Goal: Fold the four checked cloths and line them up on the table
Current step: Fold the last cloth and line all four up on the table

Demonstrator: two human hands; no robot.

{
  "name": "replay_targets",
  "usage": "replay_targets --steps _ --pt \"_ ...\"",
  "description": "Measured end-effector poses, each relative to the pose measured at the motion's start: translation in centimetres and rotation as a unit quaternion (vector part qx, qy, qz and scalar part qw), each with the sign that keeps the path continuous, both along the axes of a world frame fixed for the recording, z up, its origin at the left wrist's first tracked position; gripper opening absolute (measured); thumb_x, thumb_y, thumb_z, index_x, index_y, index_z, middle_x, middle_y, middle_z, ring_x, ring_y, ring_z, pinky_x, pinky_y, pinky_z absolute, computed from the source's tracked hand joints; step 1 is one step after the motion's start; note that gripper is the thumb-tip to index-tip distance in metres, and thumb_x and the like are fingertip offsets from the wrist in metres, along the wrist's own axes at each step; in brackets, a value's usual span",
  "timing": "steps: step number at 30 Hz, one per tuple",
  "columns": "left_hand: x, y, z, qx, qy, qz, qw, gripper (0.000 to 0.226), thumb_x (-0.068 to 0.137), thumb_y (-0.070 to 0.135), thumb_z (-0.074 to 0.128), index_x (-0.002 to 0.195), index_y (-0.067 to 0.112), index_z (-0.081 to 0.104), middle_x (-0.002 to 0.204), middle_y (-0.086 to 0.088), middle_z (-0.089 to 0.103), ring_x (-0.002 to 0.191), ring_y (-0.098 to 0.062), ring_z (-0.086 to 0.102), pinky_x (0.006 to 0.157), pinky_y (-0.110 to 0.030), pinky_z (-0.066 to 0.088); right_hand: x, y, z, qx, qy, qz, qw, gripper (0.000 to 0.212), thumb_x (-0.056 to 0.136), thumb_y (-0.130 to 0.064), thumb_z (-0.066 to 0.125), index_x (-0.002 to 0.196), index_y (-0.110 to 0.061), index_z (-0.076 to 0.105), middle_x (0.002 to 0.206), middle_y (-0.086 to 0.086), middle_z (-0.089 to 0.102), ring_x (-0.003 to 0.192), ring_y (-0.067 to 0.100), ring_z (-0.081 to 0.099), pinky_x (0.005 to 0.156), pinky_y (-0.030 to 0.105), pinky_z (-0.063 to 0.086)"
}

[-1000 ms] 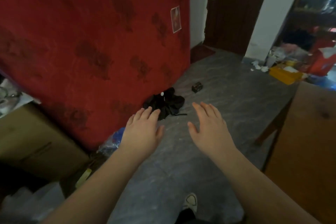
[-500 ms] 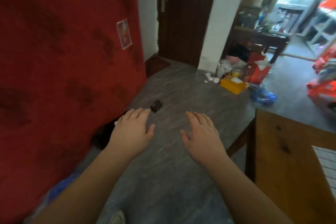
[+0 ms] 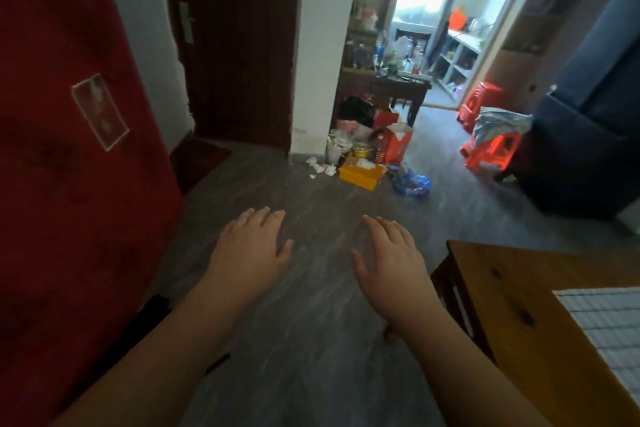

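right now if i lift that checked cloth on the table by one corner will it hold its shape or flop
Probably floppy: the checked cloth lies flat and thin on the table, so a lifted corner would likely drape. It looks light, with no visible bulk. Pushed, it may bunch rather than slide on the bare wood.

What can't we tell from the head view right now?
Cloth: only a corner shows, cut by the right edge; folded or not, unclear.
Other three cloths: none in view.
Table: most of its top cut off by the right and bottom edges.
Palms of left hand and right hand: face down, only backs show.
Label on the red wall: blurred, unreadable.
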State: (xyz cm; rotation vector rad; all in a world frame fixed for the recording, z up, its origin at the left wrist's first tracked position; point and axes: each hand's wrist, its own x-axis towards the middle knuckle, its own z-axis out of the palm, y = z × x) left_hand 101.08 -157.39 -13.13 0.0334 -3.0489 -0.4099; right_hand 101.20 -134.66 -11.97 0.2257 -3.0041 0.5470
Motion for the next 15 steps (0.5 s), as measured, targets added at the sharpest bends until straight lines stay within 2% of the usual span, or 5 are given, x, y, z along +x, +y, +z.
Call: replay_targets --steps 7,15 --pt "-11.9 1.7 0.5 -0.018 -0.012 -0.091 0.996 0.061 0.100 0.050 0.044 0.155 0.027 0.030 0.163 -0.002 0.032 0.151 -0.023 0.025 0.123 -0.041 0.023 -9.2 0.8 -1.1 -0.020 -0.004 -0.077 0.997 0.065 0.099 -0.049 0.050 0.156 -0.030 0.027 0.160 -0.003 0.033 0.151 0.021 0.023 0.122 0.045 0.027" --pt "-28.8 8.7 -0.7 -0.032 -0.014 -0.127 0.991 0.062 0.101 0.049 0.043 0.157 0.026 0.027 0.164 -0.002 0.029 0.151 -0.023 0.024 0.122 -0.038 0.021 -24.4 7.6 -3.6 -0.040 0.001 -0.119 0.992 0.067 0.098 -0.048 0.051 0.157 -0.027 0.028 0.160 0.001 0.034 0.150 0.024 0.024 0.121 0.046 0.028"
